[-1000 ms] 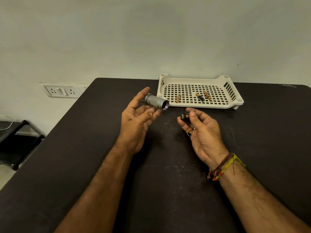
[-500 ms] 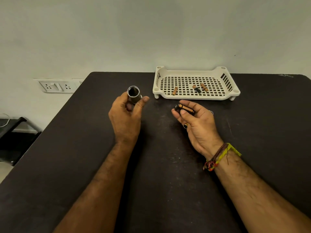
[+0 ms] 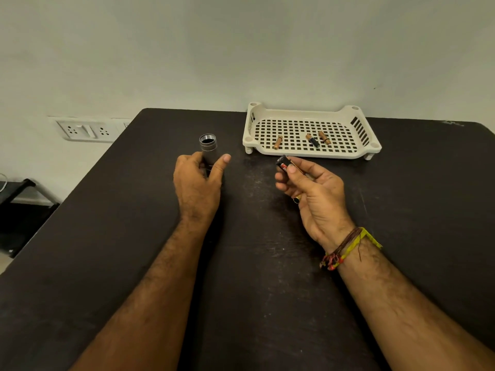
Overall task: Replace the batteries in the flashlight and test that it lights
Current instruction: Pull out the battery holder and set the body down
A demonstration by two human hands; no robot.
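Flashlight body (image 3: 208,149) stands upright in my left hand (image 3: 197,187), fingers and thumb wrapped round its lower part, open threaded mouth up. Right hand (image 3: 313,195) pinches the battery holder (image 3: 284,163) between thumb and fingers, long axis tilted, dark end pointing far-left. The mouth lies left of and slightly beyond that end, well apart; I judge the right hand must swing the holder vertical. Red label, text unreadable. Three batteries (image 3: 312,140) lie in the tray (image 3: 300,154), far right.
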